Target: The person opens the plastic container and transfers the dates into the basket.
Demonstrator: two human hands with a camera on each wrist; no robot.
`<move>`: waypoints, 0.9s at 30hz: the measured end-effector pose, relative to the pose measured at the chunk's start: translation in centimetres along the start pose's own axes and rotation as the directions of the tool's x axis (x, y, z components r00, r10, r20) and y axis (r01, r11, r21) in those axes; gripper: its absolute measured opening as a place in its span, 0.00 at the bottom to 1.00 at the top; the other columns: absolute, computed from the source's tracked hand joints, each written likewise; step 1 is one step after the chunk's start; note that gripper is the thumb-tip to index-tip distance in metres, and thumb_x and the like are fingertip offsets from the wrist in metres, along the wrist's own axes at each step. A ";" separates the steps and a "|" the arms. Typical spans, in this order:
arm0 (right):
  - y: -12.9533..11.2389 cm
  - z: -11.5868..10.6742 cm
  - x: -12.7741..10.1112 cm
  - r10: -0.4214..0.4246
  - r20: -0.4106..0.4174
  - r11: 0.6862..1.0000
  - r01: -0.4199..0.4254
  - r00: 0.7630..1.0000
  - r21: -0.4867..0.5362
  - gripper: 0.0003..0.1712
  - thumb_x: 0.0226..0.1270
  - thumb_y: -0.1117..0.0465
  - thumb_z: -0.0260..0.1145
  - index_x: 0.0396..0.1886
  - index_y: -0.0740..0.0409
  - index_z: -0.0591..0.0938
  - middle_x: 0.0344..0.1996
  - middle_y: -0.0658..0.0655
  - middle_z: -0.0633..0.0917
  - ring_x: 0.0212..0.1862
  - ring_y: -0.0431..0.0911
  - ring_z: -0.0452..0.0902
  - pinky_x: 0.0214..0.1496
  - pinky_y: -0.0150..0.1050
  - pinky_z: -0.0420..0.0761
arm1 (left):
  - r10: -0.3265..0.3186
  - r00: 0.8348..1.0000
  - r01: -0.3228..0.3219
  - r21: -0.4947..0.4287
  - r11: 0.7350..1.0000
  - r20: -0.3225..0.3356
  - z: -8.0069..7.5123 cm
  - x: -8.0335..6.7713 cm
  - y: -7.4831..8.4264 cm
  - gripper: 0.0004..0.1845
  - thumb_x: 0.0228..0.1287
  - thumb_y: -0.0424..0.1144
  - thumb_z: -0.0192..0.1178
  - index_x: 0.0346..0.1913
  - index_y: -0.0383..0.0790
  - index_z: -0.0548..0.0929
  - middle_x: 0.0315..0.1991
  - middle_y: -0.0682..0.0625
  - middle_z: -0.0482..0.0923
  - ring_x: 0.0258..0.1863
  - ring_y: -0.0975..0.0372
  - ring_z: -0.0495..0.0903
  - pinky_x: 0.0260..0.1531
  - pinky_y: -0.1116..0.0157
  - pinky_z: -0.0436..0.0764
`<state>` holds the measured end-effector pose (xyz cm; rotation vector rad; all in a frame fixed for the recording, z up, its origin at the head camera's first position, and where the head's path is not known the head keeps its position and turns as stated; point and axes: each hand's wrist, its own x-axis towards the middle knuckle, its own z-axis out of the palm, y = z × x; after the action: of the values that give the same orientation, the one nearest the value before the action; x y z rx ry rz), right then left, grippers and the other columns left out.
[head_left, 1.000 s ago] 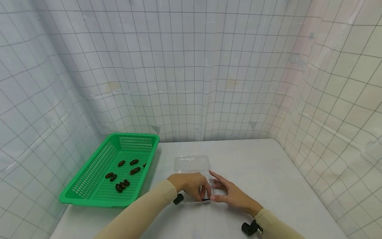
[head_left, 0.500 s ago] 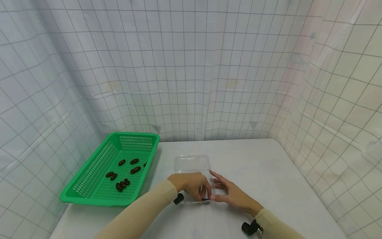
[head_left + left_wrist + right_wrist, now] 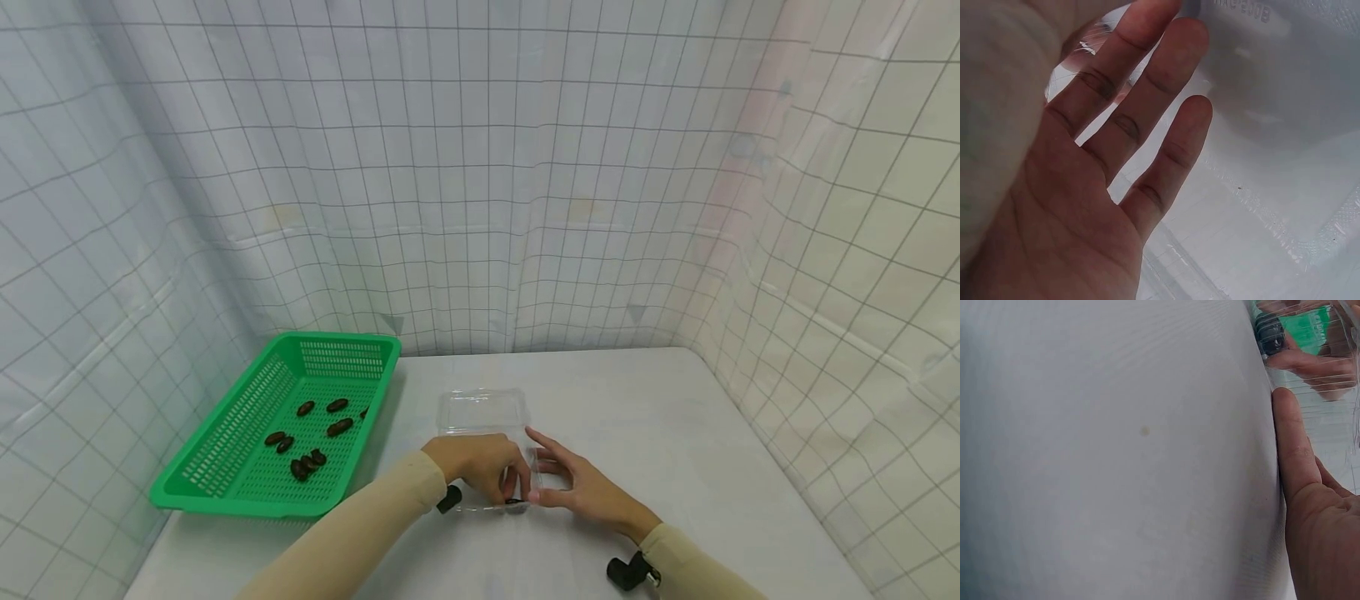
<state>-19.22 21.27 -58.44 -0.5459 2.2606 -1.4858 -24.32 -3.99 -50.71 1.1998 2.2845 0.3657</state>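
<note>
A clear plastic clamshell box (image 3: pixel 482 412) lies on the white table with its lid folded back, away from me. Over its near right corner my left hand (image 3: pixel 480 460) reaches in, thumb and forefinger pinching a dark brown date (image 3: pixel 514 502) low in the tray. The right wrist view shows the date (image 3: pixel 1270 334) through the ribbed wall, at those fingertips. In the left wrist view the other fingers (image 3: pixel 1175 140) stretch loosely over the box. My right hand (image 3: pixel 585 492) rests its extended fingers and thumb along the box's right side.
At the left stands a green slotted basket (image 3: pixel 345 339) with several dates (image 3: pixel 340 427) scattered on its floor. White gridded curtains (image 3: pixel 480 208) enclose the table (image 3: pixel 645 417) at the back and both sides. Small black wrist cameras hang under both wrists.
Both hands and the box stay almost still. The date at my left fingertips has shifted very slightly to the left.
</note>
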 end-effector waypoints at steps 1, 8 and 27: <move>0.0 0.0 0.0 -0.001 0.000 1.000 0.001 1.000 -0.003 0.57 0.82 0.42 0.78 0.99 0.32 0.56 0.93 0.61 0.68 0.89 0.62 0.72 0.87 0.72 0.75 | 0.000 1.000 0.000 -0.001 1.000 0.000 0.0 0.0 0.0 0.19 0.64 0.24 0.81 0.45 0.56 0.97 0.28 0.63 0.86 0.30 0.75 0.81 0.38 0.76 0.82; 0.1 0.0 0.1 -0.001 -0.010 1.000 0.000 1.000 -0.014 0.57 0.82 0.43 0.78 0.98 0.31 0.57 0.92 0.61 0.69 0.88 0.62 0.73 0.86 0.73 0.75 | -0.009 1.000 0.009 0.007 1.000 0.002 -0.1 -0.2 -0.1 0.18 0.64 0.26 0.83 0.46 0.56 0.97 0.29 0.63 0.87 0.31 0.74 0.83 0.40 0.76 0.84; 0.0 0.3 0.0 0.005 -0.011 1.000 -0.005 1.000 0.005 0.55 0.83 0.45 0.78 0.98 0.28 0.56 0.94 0.59 0.67 0.89 0.62 0.72 0.88 0.72 0.74 | -0.042 0.994 0.046 0.034 0.998 -0.096 -0.1 -1.5 -0.6 0.15 0.64 0.35 0.87 0.46 0.56 0.92 0.32 0.64 0.87 0.33 0.75 0.82 0.39 0.74 0.82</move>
<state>-19.13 21.04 -58.50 -0.5318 2.2648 -1.4954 -24.11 -5.55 -50.38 1.1704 2.4046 0.3737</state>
